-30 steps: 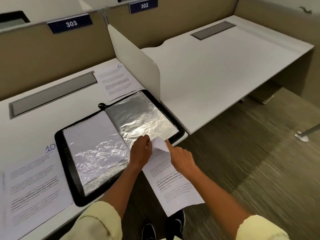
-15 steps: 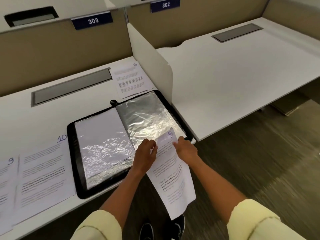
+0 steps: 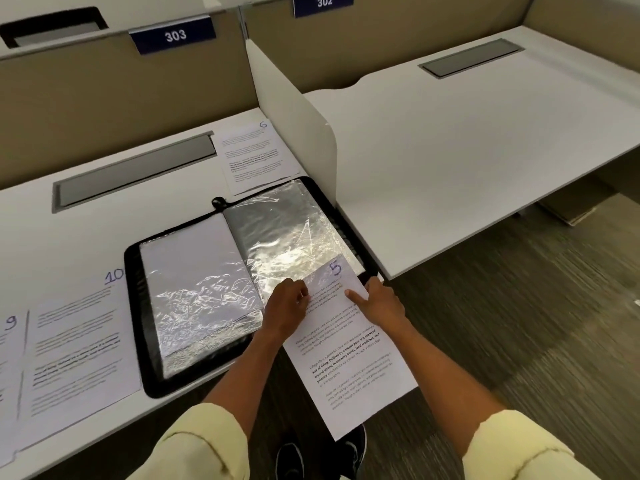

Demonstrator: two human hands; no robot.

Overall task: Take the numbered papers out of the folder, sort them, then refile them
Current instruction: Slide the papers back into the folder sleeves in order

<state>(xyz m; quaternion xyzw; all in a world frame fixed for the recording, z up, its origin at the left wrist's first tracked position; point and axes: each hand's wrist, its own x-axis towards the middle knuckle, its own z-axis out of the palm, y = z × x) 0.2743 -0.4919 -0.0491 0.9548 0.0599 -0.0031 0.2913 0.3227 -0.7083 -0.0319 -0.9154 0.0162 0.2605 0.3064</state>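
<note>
A white worktop (image 3: 86,237) ran under tan partition panels carrying blue tags marked 303 (image 3: 175,35) and 302 (image 3: 323,2); a white divider (image 3: 294,126) split it from the next bay. On it, at the front edge, lay the open black folder (image 3: 138,317), its crinkled clear sleeves (image 3: 277,230) shining. Sheet 5 (image 3: 349,362) sat with its top end, number showing, inside the mouth of the right-hand sleeve, the rest hanging out past the worktop edge over the carpet. The left hand (image 3: 285,306) was closed in a pinch at the sleeve's lower edge, touching the sheet's left side; whether it gripped plastic, paper or both could not be told. The right hand (image 3: 379,303) pinched the sheet's right edge, thumb lying across the printed face. Sheet 6 (image 3: 251,154) lay just behind the folder. Sheet 10 (image 3: 79,344) lay just left of it, sheet 9 (image 3: 8,358) beside that. Pale yellow sleeves (image 3: 194,441) covered both upper arms.
</note>
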